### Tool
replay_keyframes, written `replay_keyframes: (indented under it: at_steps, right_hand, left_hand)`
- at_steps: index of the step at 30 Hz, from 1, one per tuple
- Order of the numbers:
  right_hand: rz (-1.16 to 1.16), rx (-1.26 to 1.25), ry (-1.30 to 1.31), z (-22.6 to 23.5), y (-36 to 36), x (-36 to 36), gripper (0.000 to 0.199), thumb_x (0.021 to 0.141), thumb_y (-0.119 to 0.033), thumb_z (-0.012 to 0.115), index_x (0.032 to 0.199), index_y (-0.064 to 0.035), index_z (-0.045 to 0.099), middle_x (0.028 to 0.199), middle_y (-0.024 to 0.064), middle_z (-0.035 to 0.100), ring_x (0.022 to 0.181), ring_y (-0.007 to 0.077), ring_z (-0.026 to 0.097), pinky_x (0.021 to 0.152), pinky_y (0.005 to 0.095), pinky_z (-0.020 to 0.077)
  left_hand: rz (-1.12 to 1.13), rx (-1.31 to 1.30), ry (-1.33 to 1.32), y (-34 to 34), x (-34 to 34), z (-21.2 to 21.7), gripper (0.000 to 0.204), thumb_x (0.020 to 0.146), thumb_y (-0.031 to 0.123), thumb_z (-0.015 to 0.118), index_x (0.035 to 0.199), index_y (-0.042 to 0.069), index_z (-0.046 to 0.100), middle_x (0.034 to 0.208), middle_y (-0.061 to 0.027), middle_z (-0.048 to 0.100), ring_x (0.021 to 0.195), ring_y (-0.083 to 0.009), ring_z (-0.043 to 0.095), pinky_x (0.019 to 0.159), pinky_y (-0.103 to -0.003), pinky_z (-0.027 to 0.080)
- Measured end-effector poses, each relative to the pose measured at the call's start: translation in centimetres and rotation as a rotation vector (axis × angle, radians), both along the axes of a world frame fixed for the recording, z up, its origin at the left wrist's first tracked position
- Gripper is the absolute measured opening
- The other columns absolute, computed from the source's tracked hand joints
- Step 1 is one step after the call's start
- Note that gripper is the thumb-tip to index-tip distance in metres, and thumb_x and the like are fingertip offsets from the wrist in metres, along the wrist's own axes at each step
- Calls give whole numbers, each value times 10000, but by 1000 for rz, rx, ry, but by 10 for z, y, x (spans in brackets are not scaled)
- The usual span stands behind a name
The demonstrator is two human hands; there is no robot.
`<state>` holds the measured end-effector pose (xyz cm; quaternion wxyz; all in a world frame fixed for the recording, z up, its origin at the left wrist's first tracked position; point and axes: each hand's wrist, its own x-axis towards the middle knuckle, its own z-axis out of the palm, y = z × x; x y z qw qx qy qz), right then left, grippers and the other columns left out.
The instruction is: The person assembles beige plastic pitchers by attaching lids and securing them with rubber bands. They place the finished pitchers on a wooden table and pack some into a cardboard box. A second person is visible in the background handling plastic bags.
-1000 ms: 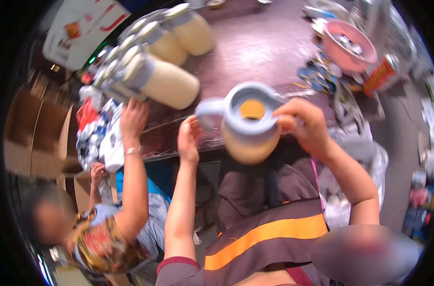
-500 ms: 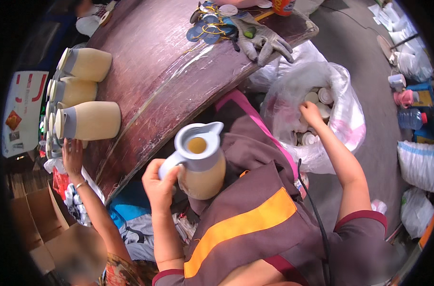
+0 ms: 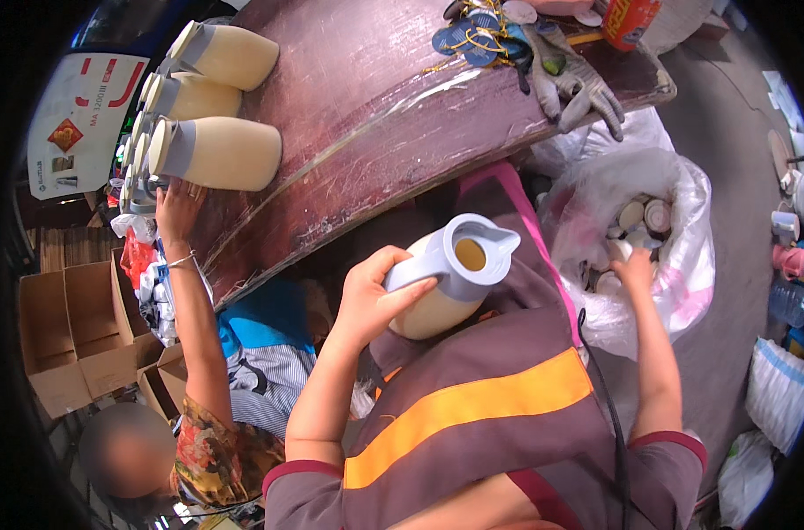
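Observation:
My left hand [image 3: 373, 299] is wrapped round the handle of a cream thermos jug [image 3: 437, 305], held tilted over my lap. The jug has a grey-blue collar and spout, and its top is uncovered, showing a yellowish round inside. My right hand [image 3: 635, 272] is down in a clear plastic bag [image 3: 689, 256] of round lids [image 3: 656, 215]. Its fingers are closed against a white lid [image 3: 621, 253], the tips partly hidden among the others.
Several cream jugs [image 3: 230, 152] lie on the wooden table [image 3: 358, 79] at left; a co-worker's hand [image 3: 179, 212] touches the nearest. Grey gloves [image 3: 569, 84], blue tags [image 3: 468, 40] and an orange container [image 3: 630, 22] lie on the table. Cardboard boxes [image 3: 71, 331] stand lower left.
The view has shifted, so the table and jugs sit farther right. The jug in my left hand is more tilted, its spout toward the right. My right hand has reached lower among the lids.

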<state>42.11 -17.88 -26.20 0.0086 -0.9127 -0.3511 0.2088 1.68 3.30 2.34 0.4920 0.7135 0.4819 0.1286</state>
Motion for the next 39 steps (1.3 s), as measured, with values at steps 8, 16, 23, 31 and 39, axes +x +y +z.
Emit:
replay_keyframes:
  at_steps: [8, 16, 23, 31, 39]
  right_hand:
    - [126, 572, 1271, 219, 112, -94, 568, 759, -309, 764, 1194, -11, 551, 1090, 69, 612, 1002, 150, 570, 877, 309, 462]
    - [726, 663, 670, 269, 151, -167, 734, 755, -402, 725, 1332, -40, 451, 1279, 190, 493, 1169, 322, 498, 1009, 389, 387]
    - [1009, 943, 323, 265, 133, -235, 641, 646, -367, 751, 1220, -154, 560, 1281, 153, 472, 1148, 367, 479, 924, 467, 404]
    - [1761, 1020, 525, 294, 152, -262, 439, 684, -357, 658, 1085, -178, 650, 1147, 71, 591, 1069, 286, 563, 895, 451, 445]
    - [1480, 950, 511, 287, 149, -257, 607, 630, -482, 667, 1160, -188, 638, 1174, 107, 561, 1028, 312, 552, 932, 486, 411]
  left_hand:
    - [-7, -52, -31, -10, 4, 4, 232, 754, 154, 772, 882, 26, 627, 772, 6, 605, 720, -55, 558, 647, -207, 440]
    - [40, 39, -41, -32, -25, 8, 233, 744, 153, 742, 908, 28, 633, 787, -38, 617, 742, -92, 580, 675, -242, 456]
    - [16, 170, -43, -22, -50, -10, 212, 688, 76, 706, 877, 21, 628, 807, -67, 637, 728, -148, 613, 678, -258, 471]
    - [-19, -16, -293, 33, -22, -66, 192, 831, 197, 691, 890, 22, 642, 784, -52, 625, 738, -109, 563, 672, -284, 465]
    - [12, 249, -56, 16, -25, -29, 169, 844, 191, 643, 919, 44, 611, 857, -123, 649, 794, -277, 626, 716, -363, 479]
